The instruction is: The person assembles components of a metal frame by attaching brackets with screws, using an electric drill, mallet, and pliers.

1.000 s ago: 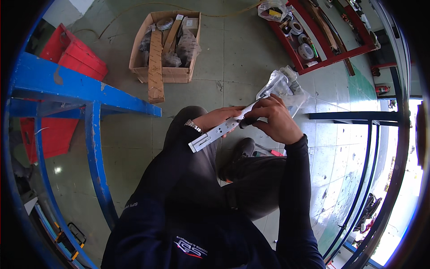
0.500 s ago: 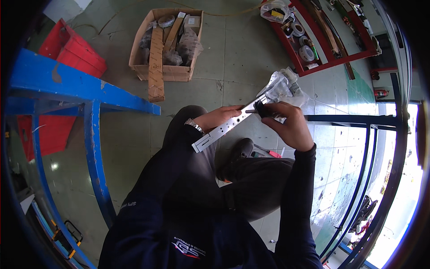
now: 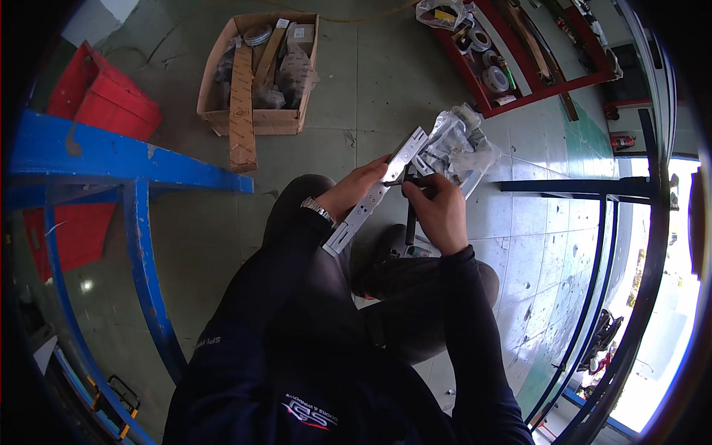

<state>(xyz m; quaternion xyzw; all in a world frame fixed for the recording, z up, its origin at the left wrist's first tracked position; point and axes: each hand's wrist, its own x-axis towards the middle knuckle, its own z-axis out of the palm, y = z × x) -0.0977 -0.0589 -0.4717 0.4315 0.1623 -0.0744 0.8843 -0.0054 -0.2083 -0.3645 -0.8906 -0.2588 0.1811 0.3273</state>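
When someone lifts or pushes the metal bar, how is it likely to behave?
The metal bar is probably stiff: it looks straight although the left hand grips only part of it. Its bright, smooth-looking face may be a little slippery. Being long and flat, it seems unlikely to roll.

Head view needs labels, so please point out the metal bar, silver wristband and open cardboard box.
Metal bar (image 3: 375, 195), head view: perforated middle.
Silver wristband (image 3: 319, 209), head view: middle links.
Open cardboard box (image 3: 278, 123), head view: near wall.
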